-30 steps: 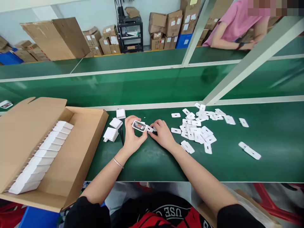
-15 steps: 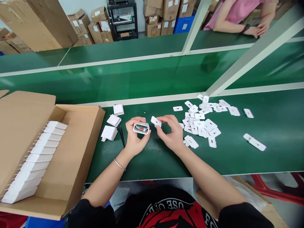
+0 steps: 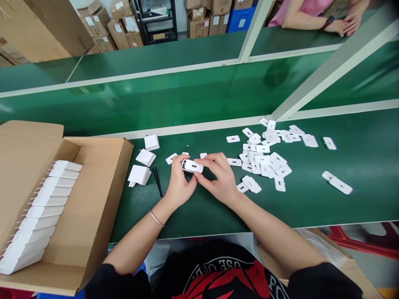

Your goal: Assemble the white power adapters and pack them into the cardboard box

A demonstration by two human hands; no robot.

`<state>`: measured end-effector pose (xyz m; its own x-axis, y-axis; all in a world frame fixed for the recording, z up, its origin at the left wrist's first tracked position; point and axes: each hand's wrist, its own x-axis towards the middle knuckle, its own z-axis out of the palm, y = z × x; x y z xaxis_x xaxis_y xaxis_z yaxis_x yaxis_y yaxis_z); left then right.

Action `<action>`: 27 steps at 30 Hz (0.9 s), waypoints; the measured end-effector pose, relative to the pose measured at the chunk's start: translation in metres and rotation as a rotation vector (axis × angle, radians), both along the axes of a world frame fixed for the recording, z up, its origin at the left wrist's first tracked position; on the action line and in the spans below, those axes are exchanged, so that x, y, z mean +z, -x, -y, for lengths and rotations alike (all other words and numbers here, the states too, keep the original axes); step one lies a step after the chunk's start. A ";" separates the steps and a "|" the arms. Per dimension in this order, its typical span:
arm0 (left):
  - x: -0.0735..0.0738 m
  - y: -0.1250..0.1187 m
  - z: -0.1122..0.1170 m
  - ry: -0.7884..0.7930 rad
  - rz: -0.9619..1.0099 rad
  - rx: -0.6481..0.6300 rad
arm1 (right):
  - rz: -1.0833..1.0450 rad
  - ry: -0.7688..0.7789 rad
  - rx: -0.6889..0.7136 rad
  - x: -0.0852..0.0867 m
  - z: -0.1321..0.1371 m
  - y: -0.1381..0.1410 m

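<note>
Left hand (image 3: 177,182): fingers wrapped round a white housing (image 3: 184,167) above the desk (image 3: 212,220), open end facing the wearer, long axis crosswise. Slotted cap (image 3: 198,168): over that opening, nearly parallel, offset rightward. Right hand (image 3: 222,179): nearer the cap, fingers pinching it.

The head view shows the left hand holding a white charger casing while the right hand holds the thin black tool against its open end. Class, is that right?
Not quite: the right hand holds a white slotted plate there, while the thin black tool lies on the green table. The left hand does hold the white charger casing, as the head view shows.
</note>
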<state>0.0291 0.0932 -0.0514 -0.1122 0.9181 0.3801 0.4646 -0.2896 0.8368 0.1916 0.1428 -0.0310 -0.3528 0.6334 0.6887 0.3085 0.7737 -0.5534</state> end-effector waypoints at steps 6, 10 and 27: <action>0.004 0.007 0.004 0.021 0.065 -0.131 | -0.003 -0.024 0.019 -0.001 -0.001 0.000; 0.006 0.007 0.005 0.035 0.062 -0.110 | -0.026 -0.018 0.034 -0.001 -0.001 0.001; 0.001 0.003 -0.001 -0.134 0.006 -0.046 | -0.380 0.922 0.352 -0.009 -0.001 0.010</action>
